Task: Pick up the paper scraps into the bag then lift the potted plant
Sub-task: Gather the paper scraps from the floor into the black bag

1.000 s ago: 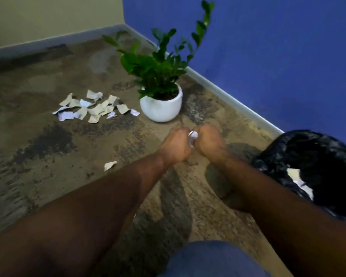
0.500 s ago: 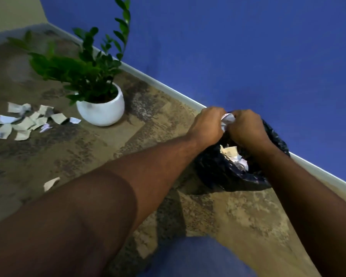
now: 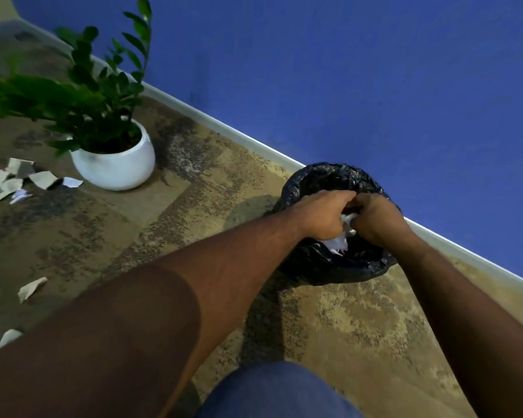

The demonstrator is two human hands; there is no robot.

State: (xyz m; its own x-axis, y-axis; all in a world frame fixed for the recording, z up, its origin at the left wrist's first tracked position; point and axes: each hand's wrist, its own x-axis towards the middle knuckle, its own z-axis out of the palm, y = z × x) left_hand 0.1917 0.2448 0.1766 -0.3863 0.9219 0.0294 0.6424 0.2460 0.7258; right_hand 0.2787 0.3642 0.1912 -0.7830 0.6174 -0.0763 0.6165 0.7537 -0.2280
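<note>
Both our hands meet over the mouth of the black plastic bag (image 3: 329, 267), which sits on the floor against the skirting of the blue wall (image 3: 375, 86). Left hand (image 3: 322, 215) and right hand (image 3: 375, 221) are curled inward, knuckles up, pinching a small wad of white paper scraps (image 3: 344, 224) between them; more white paper shows just below, inside the bag. Whether the wad is already slipping free we cannot tell.

Judgement: this load is at the drop. The job is far from done. A loose pile of scraps (image 3: 9, 182) lies on the floor just beside the potted plant (image 3: 115, 158), toward the far left edge of the floor in view, and two stray pieces (image 3: 31, 289) lie nearer us, by our left forearm.

Handling notes. The scraps look thin, light and limp; they will flutter if let go high, so release low inside the bag's mouth. On the floor they lie flat, so sweep them together and pinch in bunches. The bag is soft film and its rim sags, so it may fold shut; one hand may need to hold it open.

The plant stands in a round, glossy white pot, probably ceramic: smooth, likely slippery, likely heavy with soil, breakable. Take it with both hands cupped round the belly of the pot, under the widest part. Never by the stems.
</note>
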